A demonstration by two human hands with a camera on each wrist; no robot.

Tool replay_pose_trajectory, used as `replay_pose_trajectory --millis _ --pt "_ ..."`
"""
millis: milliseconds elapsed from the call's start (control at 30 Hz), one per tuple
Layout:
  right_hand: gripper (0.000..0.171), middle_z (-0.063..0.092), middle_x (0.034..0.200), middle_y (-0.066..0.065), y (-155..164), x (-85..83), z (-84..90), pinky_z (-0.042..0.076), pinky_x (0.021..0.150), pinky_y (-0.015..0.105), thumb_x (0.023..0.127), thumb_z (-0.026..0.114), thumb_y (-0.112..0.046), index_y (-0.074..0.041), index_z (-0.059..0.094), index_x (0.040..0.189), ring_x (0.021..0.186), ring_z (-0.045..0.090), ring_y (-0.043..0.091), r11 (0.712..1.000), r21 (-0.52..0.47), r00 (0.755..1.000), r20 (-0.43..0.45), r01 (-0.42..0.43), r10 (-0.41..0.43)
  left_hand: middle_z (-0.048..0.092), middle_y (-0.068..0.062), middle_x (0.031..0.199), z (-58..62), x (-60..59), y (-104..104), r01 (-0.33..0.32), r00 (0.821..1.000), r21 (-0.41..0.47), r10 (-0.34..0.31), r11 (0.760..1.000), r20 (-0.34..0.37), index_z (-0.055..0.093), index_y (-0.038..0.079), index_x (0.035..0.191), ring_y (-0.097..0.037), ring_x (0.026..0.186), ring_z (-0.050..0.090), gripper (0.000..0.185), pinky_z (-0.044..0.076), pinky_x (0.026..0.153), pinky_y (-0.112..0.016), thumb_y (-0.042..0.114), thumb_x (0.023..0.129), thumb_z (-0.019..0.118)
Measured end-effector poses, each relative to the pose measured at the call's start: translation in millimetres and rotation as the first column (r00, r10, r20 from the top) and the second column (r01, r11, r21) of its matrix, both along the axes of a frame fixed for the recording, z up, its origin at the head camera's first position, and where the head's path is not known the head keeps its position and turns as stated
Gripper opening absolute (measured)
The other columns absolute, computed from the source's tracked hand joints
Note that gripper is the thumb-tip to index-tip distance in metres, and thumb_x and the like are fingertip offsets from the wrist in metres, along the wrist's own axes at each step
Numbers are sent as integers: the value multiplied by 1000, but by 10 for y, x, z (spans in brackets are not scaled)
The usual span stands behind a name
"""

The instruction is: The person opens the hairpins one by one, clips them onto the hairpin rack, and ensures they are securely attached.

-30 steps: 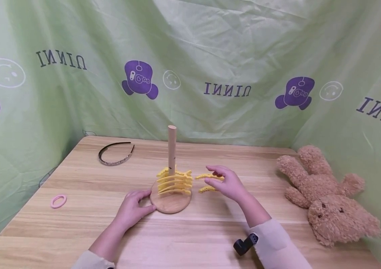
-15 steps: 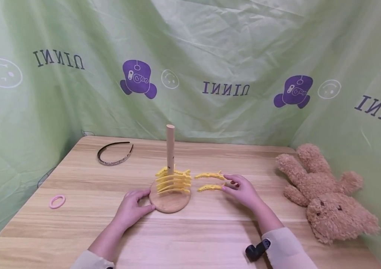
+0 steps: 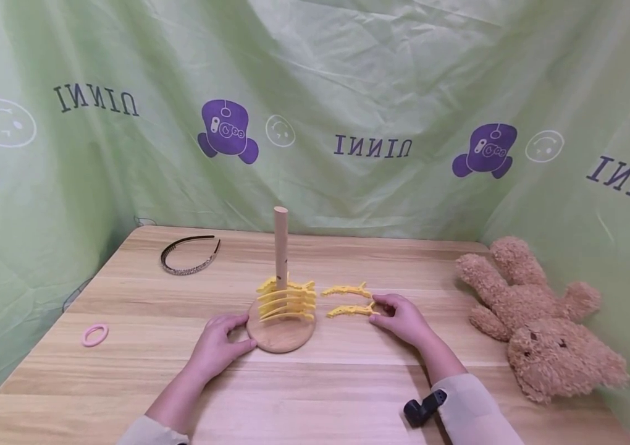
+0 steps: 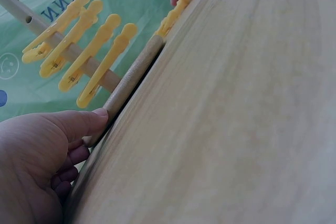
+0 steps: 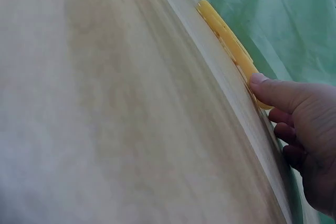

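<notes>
Filling the foreground, the tabletop (image 3: 293, 398) carries a brown teddy bear (image 3: 537, 321) at right and, centrally, an upright wooden stand (image 3: 281, 269). The left grip (image 3: 219, 346) holds the stand's base (image 3: 281, 339) by its rim; the right grip (image 3: 403, 319) pinches the nearer loose clip (image 3: 350, 311) of two beside the base. Four yellow clips (image 4: 94, 44) clasp the post (image 3: 281, 244).

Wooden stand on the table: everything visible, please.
The wooden stand has a flat, round base and one cylindrical post, both pale and wood-looking, with small dark spots on the post. It is upright near the middle of the table. In the left wrist view, four yellow clips straddle the lower part of the post in a row, spaced apart. The left hand holds the base by its rim, thumb on the edge.
</notes>
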State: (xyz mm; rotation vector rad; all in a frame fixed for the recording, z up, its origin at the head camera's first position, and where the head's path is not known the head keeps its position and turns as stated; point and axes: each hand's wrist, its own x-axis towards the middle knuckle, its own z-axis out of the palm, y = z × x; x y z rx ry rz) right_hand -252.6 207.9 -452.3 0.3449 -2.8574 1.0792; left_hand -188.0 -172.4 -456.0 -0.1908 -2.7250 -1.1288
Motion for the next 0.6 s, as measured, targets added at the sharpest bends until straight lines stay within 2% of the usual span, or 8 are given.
replay_pose_trajectory --millis 167,367,600 --pt "47 59 107 3 -20 -17 -5 43 83 34 69 70 -33 -15 59 111 91 51 14 999 39 1000 -20 6 -6 60 -7 110 -1 2 0 -1 1000 -2 1 1000 -4 57 8 113 -25 109 45 57 35 94 -43 32 64 73" --pt "44 59 104 0 -16 -18 -16 42 83 34 68 70 -34 -18 60 108 90 51 13 998 59 1000 -9 20 -20 60 -7 109 -14 2 1 -5 1000 2 5 1000 -9 57 8 112 -24 107 46 56 36 93 -42 31 63 74" --pt "46 60 93 -1 -3 21 17 44 76 29 66 70 -40 -21 59 107 85 53 12 998 2 997 45 70 -70 61 -8 108 -29 -4 1 -6 1000 -10 6 1000 -19 57 8 112 -24 106 46 56 36 92 -43 31 63 73"
